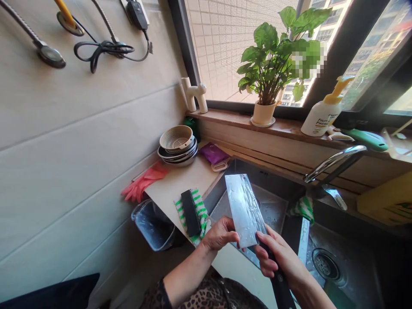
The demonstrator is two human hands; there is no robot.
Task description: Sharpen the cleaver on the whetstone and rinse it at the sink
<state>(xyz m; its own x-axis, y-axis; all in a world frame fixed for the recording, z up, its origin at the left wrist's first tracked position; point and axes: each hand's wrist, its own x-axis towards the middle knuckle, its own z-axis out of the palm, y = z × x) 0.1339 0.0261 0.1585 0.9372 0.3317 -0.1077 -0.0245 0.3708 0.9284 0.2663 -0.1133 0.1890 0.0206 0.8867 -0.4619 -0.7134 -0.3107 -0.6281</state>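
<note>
One cleaver (244,210) is held over the sink (254,171), its blade wet all over, perhaps with suds, though the glare makes that hard to judge. The right hand's (277,253) fingers wrap shut around the black handle (281,292); the left hand's (220,234) fingers lie together against the blade's edge. The surface (180,180) carries one scrub pad (190,212).

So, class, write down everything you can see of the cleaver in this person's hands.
The cleaver has a broad, rectangular blade of bright, steel-looking metal, streaked and glistening as if wet, with a small dark mark near its middle. Its black handle runs out past the bottom of the view, gripped by the right hand. The blade tilts up and away above a stainless steel sink. The left hand reaches its lower corner, though contact is hard to tell.
</note>
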